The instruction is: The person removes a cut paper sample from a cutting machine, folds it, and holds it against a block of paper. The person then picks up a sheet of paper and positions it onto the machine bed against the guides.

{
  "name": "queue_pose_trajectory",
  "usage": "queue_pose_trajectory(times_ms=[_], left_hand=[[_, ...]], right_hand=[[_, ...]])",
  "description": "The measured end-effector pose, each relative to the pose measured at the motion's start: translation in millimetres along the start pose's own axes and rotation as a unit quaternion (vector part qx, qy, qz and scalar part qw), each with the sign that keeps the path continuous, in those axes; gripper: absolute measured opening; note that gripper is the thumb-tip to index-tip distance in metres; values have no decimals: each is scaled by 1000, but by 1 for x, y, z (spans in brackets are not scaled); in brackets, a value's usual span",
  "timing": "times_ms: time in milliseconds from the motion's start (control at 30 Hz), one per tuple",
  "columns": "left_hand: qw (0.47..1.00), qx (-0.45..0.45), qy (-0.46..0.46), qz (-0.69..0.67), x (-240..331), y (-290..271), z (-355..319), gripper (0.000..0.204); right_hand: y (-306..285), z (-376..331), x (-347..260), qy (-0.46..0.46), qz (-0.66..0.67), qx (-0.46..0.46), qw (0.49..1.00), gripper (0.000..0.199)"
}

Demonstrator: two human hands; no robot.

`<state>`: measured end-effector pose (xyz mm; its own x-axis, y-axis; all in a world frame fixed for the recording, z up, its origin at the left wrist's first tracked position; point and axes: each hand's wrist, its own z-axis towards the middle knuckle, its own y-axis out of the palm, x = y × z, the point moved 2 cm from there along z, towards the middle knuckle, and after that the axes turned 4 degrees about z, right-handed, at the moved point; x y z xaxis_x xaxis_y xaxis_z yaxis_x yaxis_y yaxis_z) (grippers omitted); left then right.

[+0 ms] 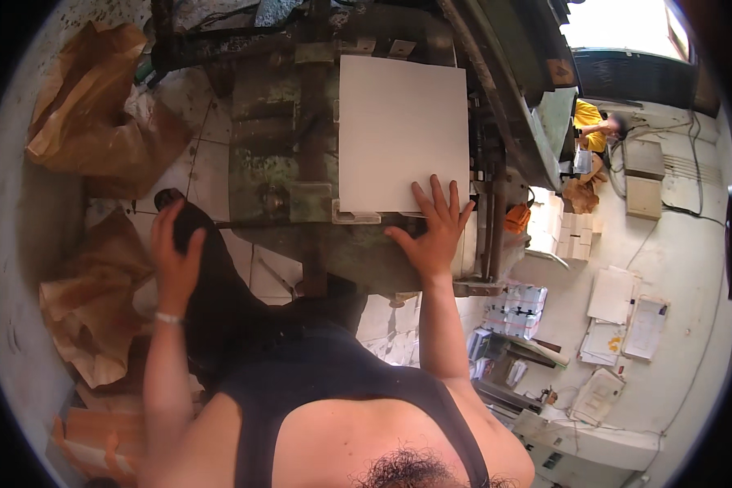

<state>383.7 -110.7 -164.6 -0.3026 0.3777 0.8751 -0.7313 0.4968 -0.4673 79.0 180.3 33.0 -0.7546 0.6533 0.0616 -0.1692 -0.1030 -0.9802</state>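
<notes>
A blank white sheet of paper or card (403,134) lies on the bed of a worn green machine (276,163). My right hand (437,232) rests at the sheet's near right corner, its fingers spread over the edge and the thumb held out to the left. Nothing is gripped in it. Off to the left, away from the machine, my left hand (176,256) hangs over my dark trouser leg. It is slightly smeared by motion, but its thumb and fingers are apart and no object shows in it.
Crumpled brown wrapping paper (98,106) lies at the left, with an orange-brown package (102,439) below. The machine's slanted upper frame (504,89) rises right of the sheet. Stacked bundles (522,309) stand farther right. A person in a yellow top (591,122) is in the background.
</notes>
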Motion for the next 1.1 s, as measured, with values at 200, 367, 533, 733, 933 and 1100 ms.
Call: queue_pose_trajectory(times_ms=[200, 367, 533, 733, 933, 1100], left_hand=[[951, -45, -301, -57, -150, -16, -107, 50], [671, -19, -606, -427, -185, -1, -149, 55], [706, -100, -635, -299, -180, -17, -153, 56], [752, -158, -615, -177, -162, -49, -120, 56], [802, -170, -567, -80, -152, -86, -69, 57], [879, -118, -461, -29, -150, -86, 14, 57]], right_hand=[[0, -4, 4, 23, 10, -17, 1000, 100], [-1, -4, 4, 27, -17, -29, 999, 109], [-6, -9, 8, 33, 35, -21, 999, 116], [-5, -3, 11, 50, 31, -29, 998, 121], [-7, -12, 8, 50, 71, 16, 996, 119], [-3, -16, 14, 47, 100, 72, 991, 118]])
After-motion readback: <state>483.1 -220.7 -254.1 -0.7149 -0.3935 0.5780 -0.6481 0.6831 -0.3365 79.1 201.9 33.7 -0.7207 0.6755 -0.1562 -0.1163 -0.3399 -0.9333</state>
